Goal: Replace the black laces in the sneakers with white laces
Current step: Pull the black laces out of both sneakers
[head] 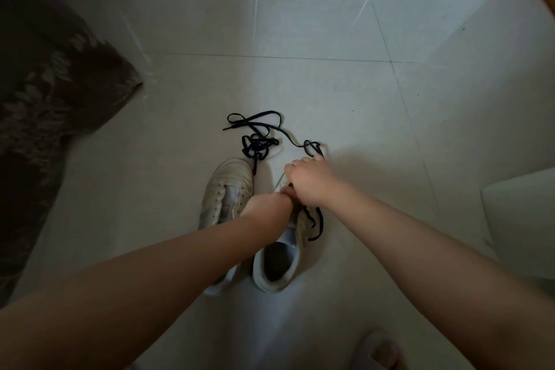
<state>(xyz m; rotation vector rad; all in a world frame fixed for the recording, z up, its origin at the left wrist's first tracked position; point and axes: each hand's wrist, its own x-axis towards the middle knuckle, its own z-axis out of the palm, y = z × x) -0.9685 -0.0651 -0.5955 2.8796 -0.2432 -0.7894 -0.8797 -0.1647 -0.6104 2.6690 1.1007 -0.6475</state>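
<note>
The right sneaker [277, 261] lies on the floor [300, 84] directly under both hands, toe pointing away, its open collar nearest the person. A black lace [313, 221] is still threaded through some of its eyelets and trails out just behind the right hand's fingers [292, 167]. The right hand [309, 182] is curled over the front of this sneaker, fingers closed around the lace area; exactly what they pinch is hidden beneath the knuckles. The left hand [267, 203] meets it from the other side, its fingers tucked out of sight against the sneaker's tongue, so I cannot tell their grip. Just left of the fingers sits the second sneaker [228, 186], without a lace. Beyond the fingertips a loose black lace [258, 141] lies tangled on the floor. A dark patterned fabric [45, 84] lies far to the left.
</note>
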